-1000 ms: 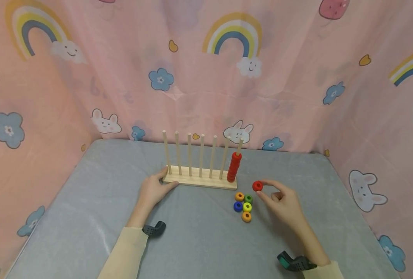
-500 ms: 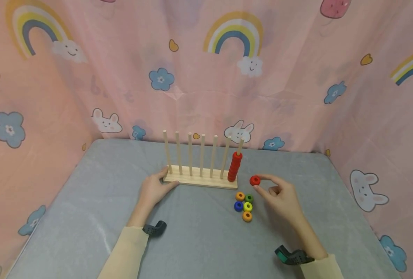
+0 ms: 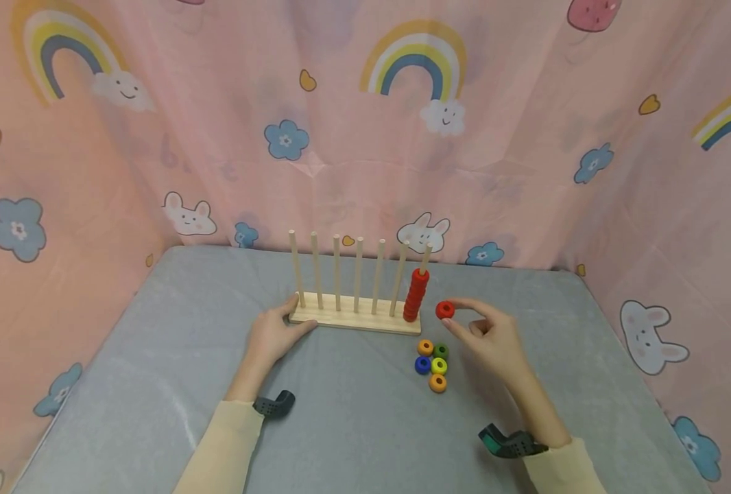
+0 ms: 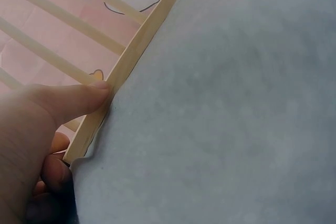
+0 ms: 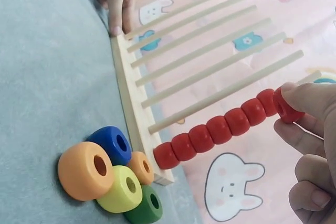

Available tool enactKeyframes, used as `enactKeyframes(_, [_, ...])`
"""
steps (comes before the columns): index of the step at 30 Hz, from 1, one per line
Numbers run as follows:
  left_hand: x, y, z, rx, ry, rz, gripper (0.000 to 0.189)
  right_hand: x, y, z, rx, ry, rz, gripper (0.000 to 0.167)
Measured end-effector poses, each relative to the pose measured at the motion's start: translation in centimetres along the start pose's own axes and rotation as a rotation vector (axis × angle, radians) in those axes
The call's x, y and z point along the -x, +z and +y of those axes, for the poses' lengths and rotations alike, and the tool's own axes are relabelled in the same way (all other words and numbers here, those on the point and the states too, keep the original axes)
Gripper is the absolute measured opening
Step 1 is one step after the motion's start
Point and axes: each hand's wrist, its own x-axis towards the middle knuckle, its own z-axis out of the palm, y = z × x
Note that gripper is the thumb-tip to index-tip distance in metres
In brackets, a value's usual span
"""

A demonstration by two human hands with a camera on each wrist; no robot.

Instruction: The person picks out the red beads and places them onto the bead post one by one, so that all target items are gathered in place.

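A wooden peg stand (image 3: 353,320) with a row of upright pegs sits on the grey cloth. My left hand (image 3: 271,337) grips its left end, the thumb (image 4: 86,99) along the front edge and the other fingers round the end. Several red beads (image 3: 416,296) are stacked on the rightmost peg, whose tip shows above them. To the right of that stack, my right hand (image 3: 492,336) pinches one red bead (image 3: 445,310) between thumb and forefinger, its hole partly visible. In the right wrist view the held bead (image 5: 287,106) overlaps the top of the stack.
In front of the stand's right end lies a cluster of loose beads: two orange, with one orange bead (image 3: 437,383) nearest me, a blue bead (image 3: 423,365), a yellow bead (image 3: 439,366) and a green bead (image 3: 441,351). Behind the table hangs a pink patterned curtain (image 3: 353,171).
My right hand has carried the red bead up and to the left, closer to the red stack. The left hand, the stand and the loose beads have stayed put.
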Motion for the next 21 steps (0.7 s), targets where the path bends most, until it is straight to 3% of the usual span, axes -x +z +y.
enactKeyframes(8, [0.0, 0.1, 0.0, 0.002, -0.006, 0.004, 0.083, -0.9, -0.2, -0.4, -0.043, -0.006, 0.007, 0.034])
enactKeyframes(21, [-0.1, 0.1, -0.1, 0.0, 0.004, 0.011, 0.083, -2.9, -0.5, -1.3, -0.019, -0.041, 0.06, 0.034])
